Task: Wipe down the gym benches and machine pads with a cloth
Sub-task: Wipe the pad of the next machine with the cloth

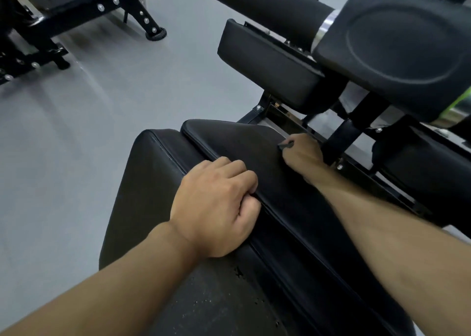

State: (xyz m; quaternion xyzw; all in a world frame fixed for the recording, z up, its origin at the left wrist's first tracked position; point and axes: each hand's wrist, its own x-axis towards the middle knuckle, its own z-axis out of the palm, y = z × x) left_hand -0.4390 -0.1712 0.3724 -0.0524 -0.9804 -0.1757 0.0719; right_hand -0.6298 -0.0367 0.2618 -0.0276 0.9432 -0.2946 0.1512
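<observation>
Head view:
- The cloth (285,145) shows only as a small dark scrap poking out of the right hand (302,152). That hand is closed in a pinch around it, at the far edge of the raised pad (229,142).
- The left hand (216,203) has its fingers curled over the piped near edge of that same pad, thumb tucked below, gripping the edge. I cannot tell whether any cloth lies under it.
- The raised pad lies along the wider bench surface (142,183), whose vinyl is flaked and cracked toward the near end.
- The cloth looks thin, soft and light. It will likely bunch into a small wad, so spreading it flat under the palm should cover more than this fingertip pinch does.
- The pads look like smooth vinyl over foam: firm, a little yielding and probably slick. A dark cloth on black vinyl is also hard to keep track of by eye.
- The piped seam between the raised pad and the surface likely traps grime and calls for a cloth edge run along it.
- The flaked patch is probably fragile, and hard rubbing could lift more of it.
- Beyond the right hand are a square pad (270,65), a roller pad (267,2) and a large contoured pad (402,48), all on a black frame. Whether they have been wiped cannot be told.
- A second machine (63,4) stands well apart across the grey floor (76,132).
</observation>
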